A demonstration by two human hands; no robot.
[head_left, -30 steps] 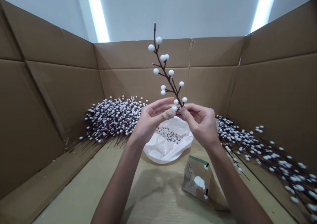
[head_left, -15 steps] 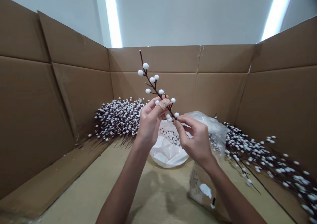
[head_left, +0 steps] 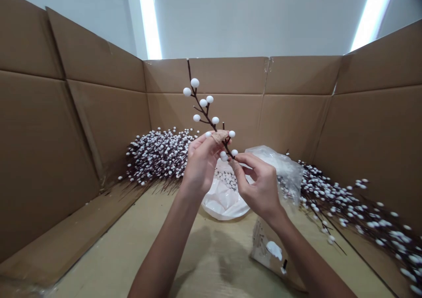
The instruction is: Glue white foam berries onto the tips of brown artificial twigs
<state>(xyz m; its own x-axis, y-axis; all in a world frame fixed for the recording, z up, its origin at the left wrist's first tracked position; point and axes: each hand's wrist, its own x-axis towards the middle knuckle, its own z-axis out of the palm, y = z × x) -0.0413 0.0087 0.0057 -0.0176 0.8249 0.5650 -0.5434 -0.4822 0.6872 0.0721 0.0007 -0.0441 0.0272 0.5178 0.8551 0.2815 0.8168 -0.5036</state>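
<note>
Centrally, a berry branch [head_left: 207, 115] is held aloft between both hands, its dark stem tilted so that the bare tip points up and to the left, with white berries on short side twigs. My left hand [head_left: 201, 164] grips the stem partway along, the thumb, wrapped in a tan covering [head_left: 219, 136], laid across it and the fingers behind. My right hand [head_left: 259, 181] pinches the lower end between thumb and forefinger, just below the lowest berries. Beneath and beyond the hands, a white plastic bag [head_left: 226, 208] lies spread on the table [head_left: 132, 245], holding loose white beads [head_left: 227, 179]. To the left rests a dense heap of similar branches [head_left: 158, 155], stems toward me; to the right, a second, looser pile [head_left: 356, 208] extends along the side. Between the white bag and that pile sits a clear plastic bag [head_left: 288, 170], partly behind my right hand. Nearer, a brown block [head_left: 260, 241] bearing a white patch [head_left: 274, 250] is partly hidden by my right forearm. Cardboard walls [head_left: 296, 76] enclose the far edge and both sides.
</note>
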